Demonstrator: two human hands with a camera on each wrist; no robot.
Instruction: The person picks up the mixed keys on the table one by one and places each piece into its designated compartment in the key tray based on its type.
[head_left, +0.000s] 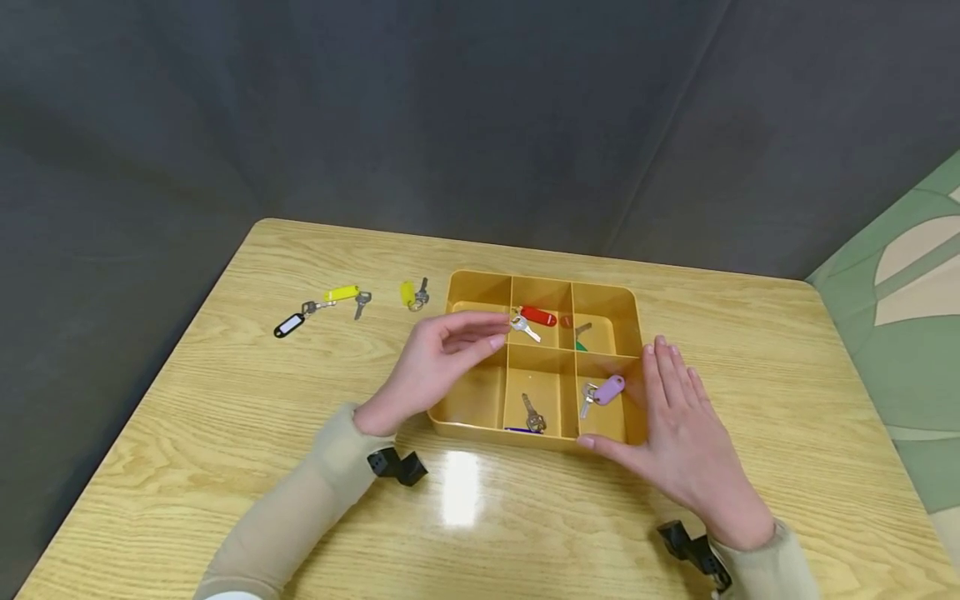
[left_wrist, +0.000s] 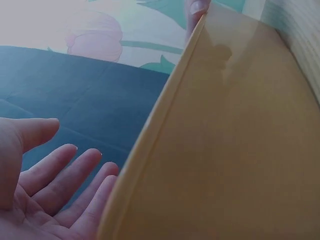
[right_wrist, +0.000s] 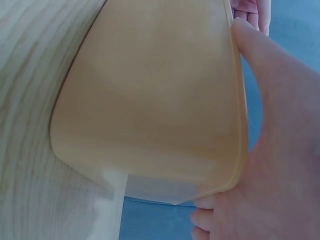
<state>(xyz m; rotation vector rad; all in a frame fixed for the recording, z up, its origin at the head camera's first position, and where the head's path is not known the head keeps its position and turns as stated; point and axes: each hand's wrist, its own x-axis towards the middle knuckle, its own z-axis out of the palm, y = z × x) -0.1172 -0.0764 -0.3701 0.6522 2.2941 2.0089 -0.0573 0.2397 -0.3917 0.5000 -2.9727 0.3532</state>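
A yellow-orange organizer box (head_left: pixel 543 356) with several compartments stands on the table. My left hand (head_left: pixel 442 350) hovers over its left side, fingers extended, with nothing in the palm (left_wrist: pixel 55 195) in the left wrist view. Just beyond those fingertips, a silver key (head_left: pixel 528 330) with a red tag (head_left: pixel 538 316) is in the back middle compartment. My right hand (head_left: pixel 690 450) rests against the box's front right corner, fingers straight along the right side and thumb on the front rim. Near it, a key with a purple tag (head_left: pixel 609 390) lies in the front right compartment.
Left of the box lie keys with a black-framed tag (head_left: pixel 288 325), a yellow tag (head_left: pixel 342 292) and another yellow tag (head_left: pixel 407 293). The front middle compartment holds a key (head_left: pixel 533 414) by a blue tag; the back right one holds a key by a partly hidden green tag (head_left: pixel 581 346).
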